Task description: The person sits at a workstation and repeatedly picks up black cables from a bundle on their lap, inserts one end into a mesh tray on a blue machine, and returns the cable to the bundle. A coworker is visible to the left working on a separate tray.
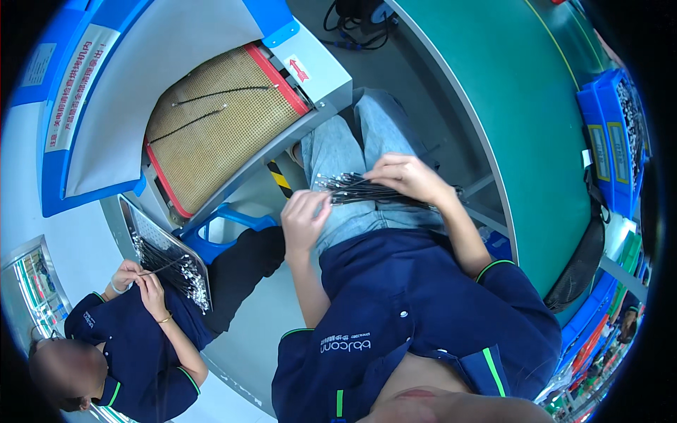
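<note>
While the person sits with both knees up, a bundle of thin black cables [374, 190] with small metal ends lies across the lap on the light jeans. Largest around them is the green curved worktop [522, 106] on the right, and next the machine with a tan mesh belt [218, 120] on the left, where two single cables [211, 95] lie flat. The right hand [409, 176] rests on top of the bundle, its grip closed down over the cables with bent fingers. The left hand [305, 215] has its grip pressed together, pinching the metal ends at the left tip of the bundle. A blue bin [617, 134] at the right edge holds many dark small parts. Lower left, another person's hands [137, 278] work one cable beside a metal tray [141, 225] holding more cables.
</note>
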Demonstrator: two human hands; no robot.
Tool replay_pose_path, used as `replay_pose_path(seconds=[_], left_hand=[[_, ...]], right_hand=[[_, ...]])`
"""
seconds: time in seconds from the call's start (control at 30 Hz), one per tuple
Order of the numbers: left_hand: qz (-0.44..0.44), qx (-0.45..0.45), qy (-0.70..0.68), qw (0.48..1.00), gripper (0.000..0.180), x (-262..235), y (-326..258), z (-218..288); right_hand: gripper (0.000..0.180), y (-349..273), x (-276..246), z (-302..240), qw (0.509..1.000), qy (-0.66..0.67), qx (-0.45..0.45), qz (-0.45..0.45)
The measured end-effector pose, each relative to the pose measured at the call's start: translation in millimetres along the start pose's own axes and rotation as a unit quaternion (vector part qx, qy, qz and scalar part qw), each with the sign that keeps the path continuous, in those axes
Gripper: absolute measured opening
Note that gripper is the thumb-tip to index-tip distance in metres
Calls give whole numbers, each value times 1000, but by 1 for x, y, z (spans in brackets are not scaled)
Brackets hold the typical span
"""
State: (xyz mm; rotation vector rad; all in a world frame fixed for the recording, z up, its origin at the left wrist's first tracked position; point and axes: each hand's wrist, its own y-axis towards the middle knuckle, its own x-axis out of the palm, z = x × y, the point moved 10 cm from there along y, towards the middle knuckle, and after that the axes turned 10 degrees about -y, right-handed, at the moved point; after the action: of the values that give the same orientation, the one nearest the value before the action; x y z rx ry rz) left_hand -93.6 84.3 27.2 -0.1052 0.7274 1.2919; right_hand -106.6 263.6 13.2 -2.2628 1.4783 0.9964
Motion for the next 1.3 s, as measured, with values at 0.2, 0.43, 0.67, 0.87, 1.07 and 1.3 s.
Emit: replay_pose_path(seconds=[0.2, 0.43, 0.67, 0.87, 1.07, 1.3], left_hand=[[69, -78, 61, 993, 12, -64, -29, -36], [96, -114, 65, 987, 10, -85, -46, -51], [102, -128, 53, 985, 10, -92, -52, -57], [107, -124, 54, 985, 10, -96, -52, -56], [100, -109, 68, 987, 11, -98, -53, -52], [106, -106, 74, 986, 11, -98, -59, -46]], right_hand=[[13, -1, -42, 28, 995, -89, 35, 22], [12, 2, -50, 31, 997, -38, 37, 47], [15, 1, -55, 9, 993, -63, -41, 89], [13, 0, -58, 6, 991, -59, -48, 106], [11, -5, -50, 12, 994, -59, -32, 85], [10, -7, -43, 18, 995, -34, -5, 89]])
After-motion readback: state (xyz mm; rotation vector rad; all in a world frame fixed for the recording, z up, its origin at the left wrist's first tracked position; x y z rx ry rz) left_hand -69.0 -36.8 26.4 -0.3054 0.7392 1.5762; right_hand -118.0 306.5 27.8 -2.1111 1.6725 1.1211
